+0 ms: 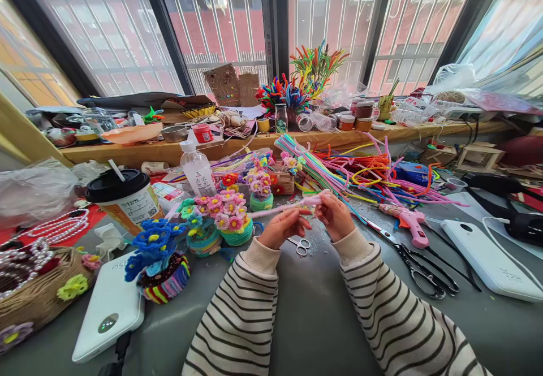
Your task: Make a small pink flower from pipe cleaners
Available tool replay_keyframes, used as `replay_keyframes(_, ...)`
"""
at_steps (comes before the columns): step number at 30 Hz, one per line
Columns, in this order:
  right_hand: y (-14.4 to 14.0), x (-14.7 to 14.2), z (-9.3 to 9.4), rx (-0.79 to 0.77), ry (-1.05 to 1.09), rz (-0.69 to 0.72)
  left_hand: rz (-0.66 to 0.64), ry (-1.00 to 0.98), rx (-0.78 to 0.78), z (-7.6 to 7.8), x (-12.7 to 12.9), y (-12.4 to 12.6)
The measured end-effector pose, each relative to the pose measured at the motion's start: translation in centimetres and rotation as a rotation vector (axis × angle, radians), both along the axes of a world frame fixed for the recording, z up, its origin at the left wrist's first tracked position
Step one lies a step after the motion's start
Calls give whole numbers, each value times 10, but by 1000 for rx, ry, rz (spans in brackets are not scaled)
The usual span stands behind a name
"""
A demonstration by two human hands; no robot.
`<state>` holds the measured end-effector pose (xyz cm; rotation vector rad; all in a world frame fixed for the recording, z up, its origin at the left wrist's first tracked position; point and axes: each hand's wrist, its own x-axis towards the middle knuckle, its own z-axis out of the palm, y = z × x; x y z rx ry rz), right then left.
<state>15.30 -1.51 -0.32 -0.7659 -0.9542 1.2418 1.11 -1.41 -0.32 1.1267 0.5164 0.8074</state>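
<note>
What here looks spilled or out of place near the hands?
Small pale scraps lie scattered on the grey table beside the small scissors, under the left hand and right hand, which hold a pink pipe cleaner.

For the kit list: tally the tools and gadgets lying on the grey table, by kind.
Large black scissors: 1
Small silver scissors: 1
Pink glue gun: 1
White power banks: 2, one on the person's left, one on their right
Total: 5

black scissors (pixel 426 274), pink glue gun (pixel 408 222), lidded cup (pixel 124 198)
</note>
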Motion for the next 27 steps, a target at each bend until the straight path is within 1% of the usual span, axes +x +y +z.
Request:
replay_keyframes(2,0,-1,-2,24,-54,-3,105,-31,29,0,1,-1)
replay_keyframes(3,-1,-3,-3,45,-98,5,138,-46,39,-1,1,0)
replay_keyframes(6,-3,-9,-6,132,-237,56,262,-62,69,-5,2,2)
replay_keyframes(8,-5,-12,-6,173,-309,71,396,-6,131,-7,1,4)
replay_keyframes(10,-5,-13,-7,187,-368,44,518,79,218,-9,1,5)
replay_keyframes(12,-4,-12,-8,169,-406,-13,584,142,301,-8,2,4)
replay_keyframes(16,2,-8,-14,70,-443,-197,647,197,426,-4,3,1)
replay_keyframes(17,3,-8,-15,53,-461,-225,666,207,452,-4,3,1)
replay_keyframes(18,5,-7,-17,46,-482,-234,685,213,477,-4,3,1)
replay_keyframes(20,6,-6,-19,61,-512,-209,710,223,520,-4,2,2)
replay_keyframes(22,6,-6,-19,95,-526,-179,706,225,533,-6,2,4)
replay_keyframes(24,5,-7,-18,118,-534,-162,684,198,470,-7,1,5)
replay_keyframes(27,3,-7,-16,106,-525,-123,638,99,275,-8,1,6)
